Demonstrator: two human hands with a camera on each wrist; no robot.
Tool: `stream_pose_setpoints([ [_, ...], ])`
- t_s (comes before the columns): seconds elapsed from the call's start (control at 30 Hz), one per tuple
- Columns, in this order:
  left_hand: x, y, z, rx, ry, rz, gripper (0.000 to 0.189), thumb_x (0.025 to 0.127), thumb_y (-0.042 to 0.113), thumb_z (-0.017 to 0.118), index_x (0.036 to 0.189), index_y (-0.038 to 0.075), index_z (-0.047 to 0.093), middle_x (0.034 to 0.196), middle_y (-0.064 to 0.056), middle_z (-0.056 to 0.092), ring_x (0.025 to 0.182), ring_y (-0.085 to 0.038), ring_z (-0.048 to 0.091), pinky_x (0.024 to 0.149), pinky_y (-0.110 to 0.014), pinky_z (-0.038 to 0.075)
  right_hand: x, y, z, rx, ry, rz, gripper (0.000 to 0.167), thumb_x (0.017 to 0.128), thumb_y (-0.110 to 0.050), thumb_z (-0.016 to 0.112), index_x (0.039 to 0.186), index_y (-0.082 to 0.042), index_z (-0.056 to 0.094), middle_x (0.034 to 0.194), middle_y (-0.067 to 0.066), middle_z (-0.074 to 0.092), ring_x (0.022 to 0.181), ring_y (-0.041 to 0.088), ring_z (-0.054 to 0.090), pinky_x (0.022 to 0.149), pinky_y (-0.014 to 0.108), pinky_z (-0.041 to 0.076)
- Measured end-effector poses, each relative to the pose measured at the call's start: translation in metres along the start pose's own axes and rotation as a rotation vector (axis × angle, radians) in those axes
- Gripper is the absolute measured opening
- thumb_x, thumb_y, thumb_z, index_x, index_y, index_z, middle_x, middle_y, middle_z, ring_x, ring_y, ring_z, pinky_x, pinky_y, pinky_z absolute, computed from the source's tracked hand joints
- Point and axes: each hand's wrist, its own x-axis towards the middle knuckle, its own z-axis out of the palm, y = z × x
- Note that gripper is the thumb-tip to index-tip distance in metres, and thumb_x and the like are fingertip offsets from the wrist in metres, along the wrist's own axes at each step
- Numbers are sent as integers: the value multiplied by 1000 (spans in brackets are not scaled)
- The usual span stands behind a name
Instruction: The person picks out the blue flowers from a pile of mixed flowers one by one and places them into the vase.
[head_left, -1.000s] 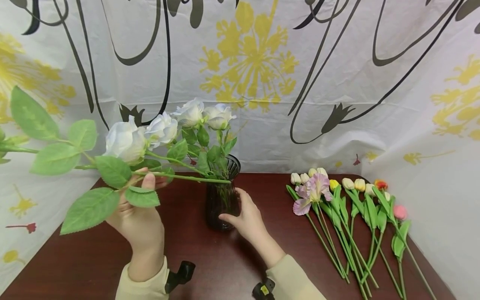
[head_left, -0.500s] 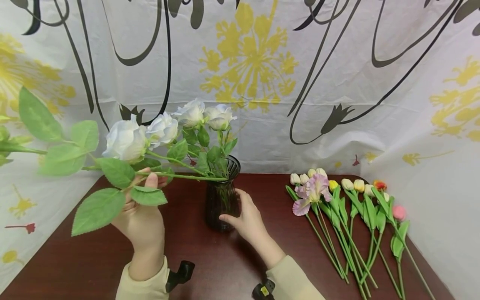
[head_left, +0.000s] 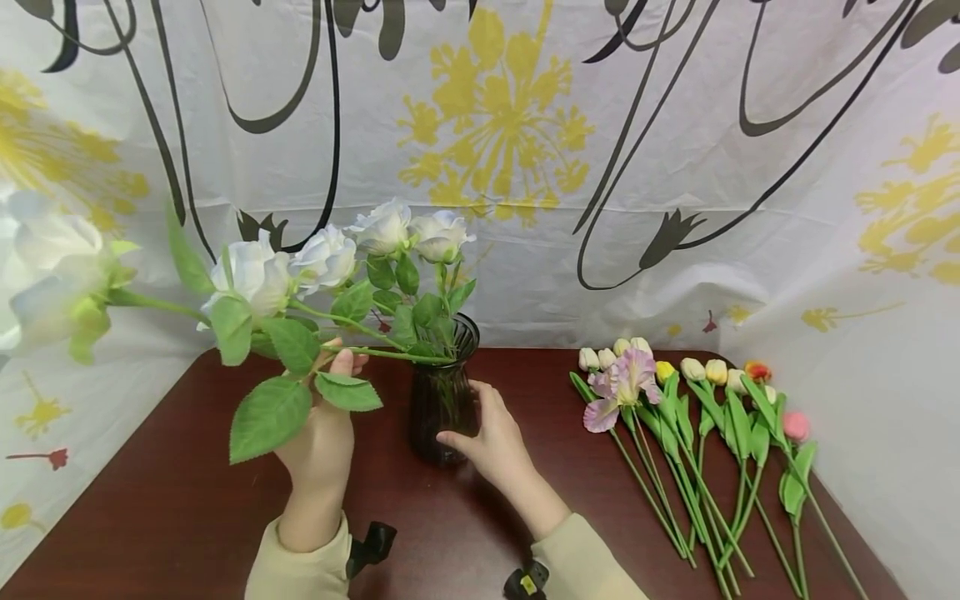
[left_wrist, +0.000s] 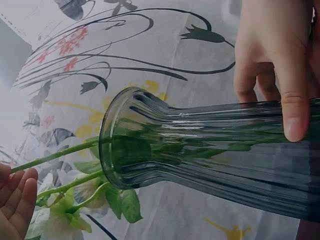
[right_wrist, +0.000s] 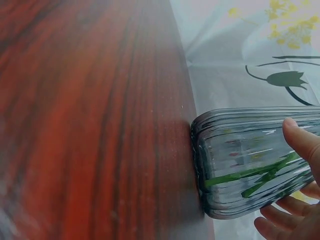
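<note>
My left hand (head_left: 322, 442) pinches the green stem of a white rose (head_left: 48, 271); the flower points left and the stem runs to the right. In the left wrist view this stem (left_wrist: 60, 153) reaches the rim of a dark, clear ribbed glass vase (left_wrist: 220, 135). My right hand (head_left: 498, 442) holds the vase's body from the right, thumb in front and fingers round the far side. Several white roses (head_left: 382, 227) stand or lean in the vase, some tilting left. Through the glass, green stem ends (right_wrist: 250, 172) show near its base in the right wrist view.
Artificial tulips (head_left: 738, 433), mostly white with yellow, orange and pink ones, lie on the right of the dark red-brown table (head_left: 172, 467). A lilac iris (head_left: 626, 383) lies among them. A patterned cloth (head_left: 517, 275) hangs behind and along the sides.
My left hand has moved right with its rose, bringing the stem to the vase mouth and the flower head into view at left. The right hand stays on the vase.
</note>
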Motion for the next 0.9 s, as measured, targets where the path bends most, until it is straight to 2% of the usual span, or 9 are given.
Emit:
stream_pose_setpoints([
  [0.23,-1,-5,2,-48,-44,-49,20,90,2,64,103,-13,65,88,-5,70,81,-17,67,77,-28,52,-2,-4,-1,-2,4,2,79,74,-27,85,136,-6,42,124,11,52,114,26,54,90,45,46],
  [0.43,-3,-9,5,46,-107,-58,23,90,1,63,105,-17,62,91,-2,70,85,-14,67,77,-26,52,-2,-5,0,-2,9,-1,78,74,-27,85,136,-6,42,123,11,52,114,27,54,90,46,46],
  [0.53,-4,-10,6,87,-124,-70,21,91,2,64,104,-14,64,91,-4,70,85,-13,66,78,-25,51,-2,-5,0,-5,6,4,78,74,-27,85,136,-6,42,124,11,52,114,27,53,90,46,46],
  [0.63,-5,-12,6,133,-142,-73,19,91,3,64,104,-10,67,92,-12,70,87,-12,66,80,-26,51,-3,-4,0,-6,4,5,79,74,-28,85,136,-6,42,124,11,52,114,26,53,90,46,46],
  [0.77,-6,-15,6,184,-148,-73,18,90,5,67,104,-7,69,93,-19,69,88,-11,65,81,-25,50,-3,-4,0,-5,3,3,78,74,-28,85,136,-6,42,124,11,52,114,26,54,90,46,47],
  [0.9,-6,-19,9,218,-139,-36,17,87,4,71,102,-5,71,93,-17,70,86,-10,66,78,-24,51,-3,-4,1,-2,10,-5,78,74,-27,85,136,-6,42,123,11,52,113,26,54,90,45,46],
])
